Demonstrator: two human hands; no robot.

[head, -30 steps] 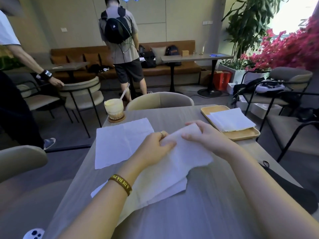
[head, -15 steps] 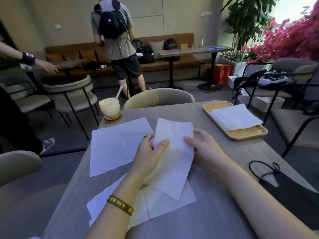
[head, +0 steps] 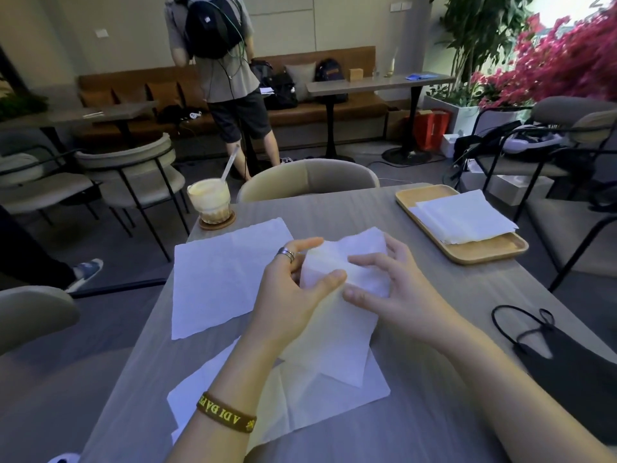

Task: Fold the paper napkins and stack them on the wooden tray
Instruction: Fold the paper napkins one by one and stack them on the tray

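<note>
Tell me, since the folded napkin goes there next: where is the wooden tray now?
In the head view the wooden tray sits at the far right edge of the table, beyond the black face mask, holding a stack of folded napkins.

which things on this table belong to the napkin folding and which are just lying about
Part of the job: held napkin, pinched by left hand and right hand; flat napkin; napkin pile beneath the hands; wooden tray with folded stack.

Lying about: iced drink on its coaster; black face mask.
</note>
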